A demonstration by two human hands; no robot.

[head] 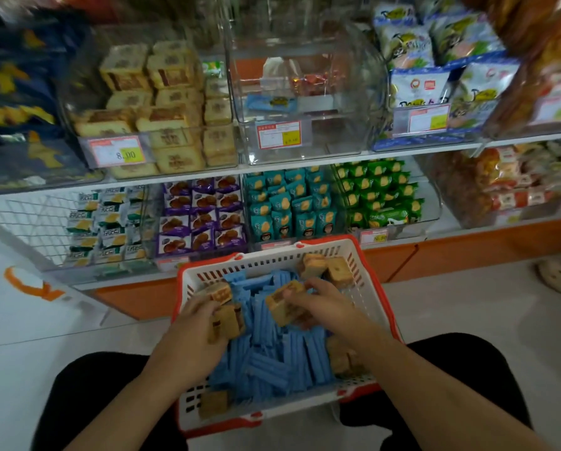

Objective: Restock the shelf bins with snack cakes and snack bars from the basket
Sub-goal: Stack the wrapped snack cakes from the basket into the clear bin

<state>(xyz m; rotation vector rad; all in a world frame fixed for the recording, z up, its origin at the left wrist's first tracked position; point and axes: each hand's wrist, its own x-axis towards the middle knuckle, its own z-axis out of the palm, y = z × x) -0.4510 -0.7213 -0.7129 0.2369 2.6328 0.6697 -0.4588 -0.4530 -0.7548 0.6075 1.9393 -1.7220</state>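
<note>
A white basket with a red rim (367, 281) sits on the floor between my knees, full of blue snack bars (272, 359) and several wrapped tan snack cakes (326, 268). My left hand (191, 333) grips a bundle of snack cakes (227, 320) at the basket's left side. My right hand (321, 304) holds another snack cake (284, 301) over the blue bars. On the upper shelf, a clear bin (90, 102) at the left holds matching cakes. The clear middle bin (305, 92) holds one blue bar (271, 102) and little else.
The lower shelf carries bins of purple (201, 216), teal (289, 203) and green (376, 190) snack packs, plus a wire basket (28, 219) at the left. Bagged snacks (435, 60) fill the upper right. White floor tiles spread on both sides.
</note>
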